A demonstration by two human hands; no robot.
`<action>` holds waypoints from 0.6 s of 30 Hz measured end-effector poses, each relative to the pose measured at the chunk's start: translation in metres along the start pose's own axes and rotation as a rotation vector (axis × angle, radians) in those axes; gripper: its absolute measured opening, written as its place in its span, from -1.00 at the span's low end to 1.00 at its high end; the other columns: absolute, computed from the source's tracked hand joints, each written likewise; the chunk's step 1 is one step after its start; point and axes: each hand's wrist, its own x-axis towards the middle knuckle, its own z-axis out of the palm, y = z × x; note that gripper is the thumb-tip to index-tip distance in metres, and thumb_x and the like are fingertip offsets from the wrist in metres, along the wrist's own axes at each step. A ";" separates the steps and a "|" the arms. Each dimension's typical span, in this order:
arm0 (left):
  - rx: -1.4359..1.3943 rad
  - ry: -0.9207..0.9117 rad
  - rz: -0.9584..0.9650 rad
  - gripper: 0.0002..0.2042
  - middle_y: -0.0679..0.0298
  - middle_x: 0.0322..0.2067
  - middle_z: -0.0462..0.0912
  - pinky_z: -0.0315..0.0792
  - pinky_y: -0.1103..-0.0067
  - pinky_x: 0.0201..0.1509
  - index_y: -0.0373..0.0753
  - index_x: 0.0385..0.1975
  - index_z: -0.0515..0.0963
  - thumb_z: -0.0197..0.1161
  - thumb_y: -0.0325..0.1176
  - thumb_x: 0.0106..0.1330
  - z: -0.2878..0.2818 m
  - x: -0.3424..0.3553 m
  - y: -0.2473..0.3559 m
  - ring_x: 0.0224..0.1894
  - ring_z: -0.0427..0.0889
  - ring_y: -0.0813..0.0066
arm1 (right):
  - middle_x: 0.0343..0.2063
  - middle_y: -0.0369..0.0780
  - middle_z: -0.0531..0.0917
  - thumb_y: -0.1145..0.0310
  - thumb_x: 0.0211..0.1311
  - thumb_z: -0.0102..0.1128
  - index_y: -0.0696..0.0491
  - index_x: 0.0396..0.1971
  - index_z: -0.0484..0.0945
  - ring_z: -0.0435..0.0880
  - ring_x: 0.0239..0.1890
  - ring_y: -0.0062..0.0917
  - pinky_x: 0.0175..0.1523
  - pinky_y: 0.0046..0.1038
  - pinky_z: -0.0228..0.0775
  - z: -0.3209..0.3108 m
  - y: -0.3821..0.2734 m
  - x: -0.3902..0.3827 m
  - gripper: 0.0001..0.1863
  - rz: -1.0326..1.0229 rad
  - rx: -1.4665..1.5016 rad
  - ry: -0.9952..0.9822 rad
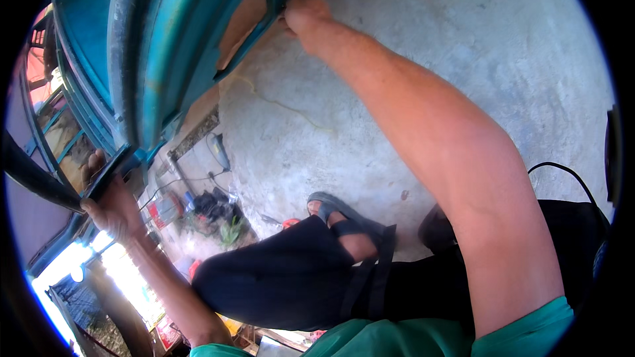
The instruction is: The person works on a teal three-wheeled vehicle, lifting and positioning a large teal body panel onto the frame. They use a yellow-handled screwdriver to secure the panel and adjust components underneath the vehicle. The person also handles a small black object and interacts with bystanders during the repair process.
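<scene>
A teal metal vehicle door (169, 53) with a curved dark edge fills the upper left, close to me. My right hand (306, 16) is closed at the far end of its frame, beside a cut-out that shows brown inside. The fingertips are partly hidden behind that rim. Down at the left, my left hand (116, 208) wraps round a flat black strip (109, 173) at the door's near lower corner. Its thumb is on the near side and its fingers show beyond. A dark curved bar (40, 182) runs up to this hand from the left.
Grey concrete floor (397, 112) spreads to the right, with a thin yellowish line (291, 111) across it. Dark bundled items (215, 205), a cable and a small green plant (231, 231) lie near my sandalled foot (337, 221). More teal vehicle bodywork (86, 26) stands behind the door.
</scene>
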 end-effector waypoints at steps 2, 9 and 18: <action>-0.378 -0.027 -0.061 -0.67 0.13 -0.26 0.61 0.11 0.23 0.39 -0.28 -0.22 0.61 0.44 -0.18 0.18 0.001 0.011 -0.005 0.00 0.50 0.18 | -0.31 -0.15 0.65 0.37 0.37 -0.10 0.16 -0.24 0.55 0.64 -0.33 -0.42 -0.33 -0.37 0.50 0.001 -0.002 -0.001 -0.76 0.013 0.024 0.012; -0.365 0.193 -0.036 -0.88 0.16 -0.49 0.52 0.26 0.19 0.22 -0.25 -0.43 0.49 0.27 -0.41 0.30 0.008 0.010 -0.003 -0.25 0.51 0.21 | -0.24 -0.16 0.65 0.35 0.36 -0.07 0.12 -0.18 0.57 0.65 -0.27 -0.38 -0.25 -0.32 0.52 0.018 0.009 -0.003 -0.76 0.107 0.091 0.036; -0.345 0.193 0.007 -0.87 0.16 -0.51 0.51 0.32 0.16 0.15 -0.26 -0.47 0.51 0.17 -0.42 0.33 0.015 0.010 -0.003 -0.26 0.51 0.19 | -0.25 -0.15 0.67 0.39 0.33 -0.04 0.16 -0.16 0.59 0.66 -0.26 -0.41 -0.19 -0.33 0.50 0.025 0.039 0.015 -0.75 -0.083 -0.096 0.097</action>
